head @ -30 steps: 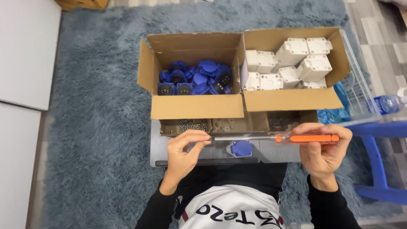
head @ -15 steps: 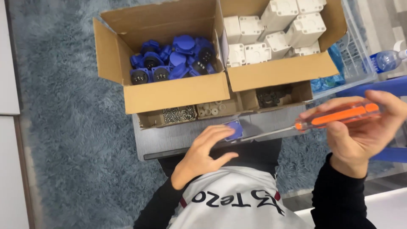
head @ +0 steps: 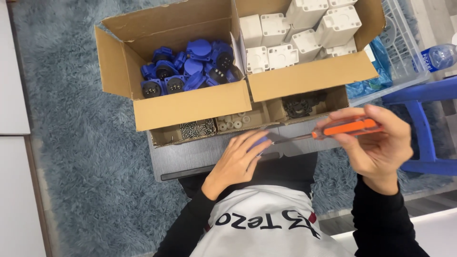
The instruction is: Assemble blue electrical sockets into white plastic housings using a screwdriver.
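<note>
My right hand (head: 376,145) grips a screwdriver with an orange handle (head: 350,127), its thin shaft pointing left toward my left hand. My left hand (head: 238,162) rests on a grey board (head: 190,157) across my lap and covers a small blue part (head: 259,142), of which only a sliver shows by the fingertips. Whether the fingers grip the part or only lie on it is unclear. The screwdriver tip sits right at that blue part.
Behind the board stand a cardboard box of blue round parts (head: 190,69) and a box of white plastic housings (head: 304,33). Low trays hold screws (head: 196,128), small white pieces (head: 235,121) and black parts (head: 300,107). A blue stool (head: 423,119), clear crate (head: 400,47) and water bottle (head: 440,56) are at right.
My left hand moved off the screwdriver shaft onto the blue part on the board. My right hand shifted the screwdriver right, then brought its tip to the part. The camera view moved closer.
</note>
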